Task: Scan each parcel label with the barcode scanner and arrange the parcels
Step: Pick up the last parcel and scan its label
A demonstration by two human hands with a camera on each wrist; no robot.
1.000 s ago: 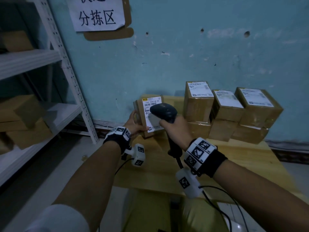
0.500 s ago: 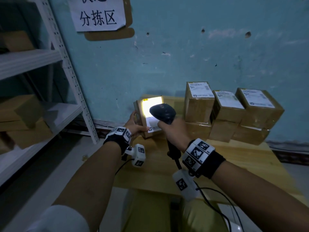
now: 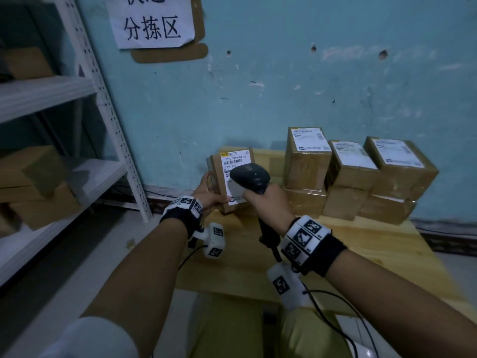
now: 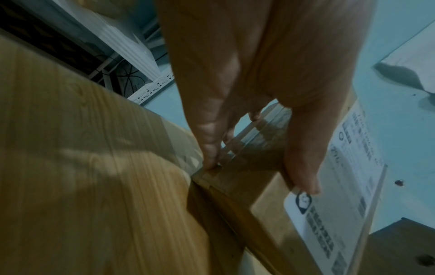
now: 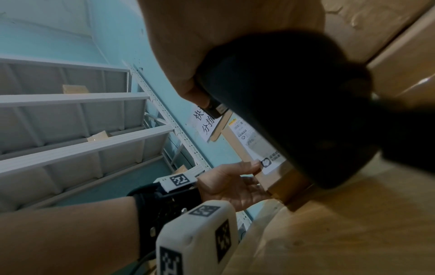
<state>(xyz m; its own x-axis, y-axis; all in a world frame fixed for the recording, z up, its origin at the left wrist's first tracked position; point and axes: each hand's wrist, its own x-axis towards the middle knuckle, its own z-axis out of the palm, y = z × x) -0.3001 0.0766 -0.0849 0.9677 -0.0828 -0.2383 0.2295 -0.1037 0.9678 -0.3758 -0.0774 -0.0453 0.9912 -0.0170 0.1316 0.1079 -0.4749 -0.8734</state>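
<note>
on the far left a white metal shelving rack (image 3: pixel 103 104) carries dim brown boxes (image 3: pixel 38 177), too blurred to tell whether they bear labels. next along, the left hand (image 3: pixel 206 195) props one parcel (image 3: pixel 219 182) upright near the left end of the wooden table (image 3: pixel 374 254): the thumb lies on the labelled front by the lower corner and the fingers curl round the side and back, so it grips the parcel. the parcel's bottom edge seems to touch the table, though the wrist view is smeared and i can't be sure. its white label (image 3: pixel 233 158) faces the person, barcode near the top.

just right of that, the right hand (image 3: pixel 268 200) is wrapped round the handle of the black barcode scanner (image 3: pixel 250 177), whose head sits close in front of the lower half of the label and hides it. whether the forefinger is on the trigger, the pictures do not show.

further right, against the blue wall, six labelled parcels (image 3: pixel 356 177) stand in two tiers of three, touching each other.

the risks from here: the scanner head points lower than the barcode and sits very close, so a read could miss or catch the wrong code. the parcel is held only at one side, so a knock from the scanner could twist it out of the grip. the trailing cable (image 3: pixel 330 313) could snag on the table edge when the hand swings toward the stack.
</note>
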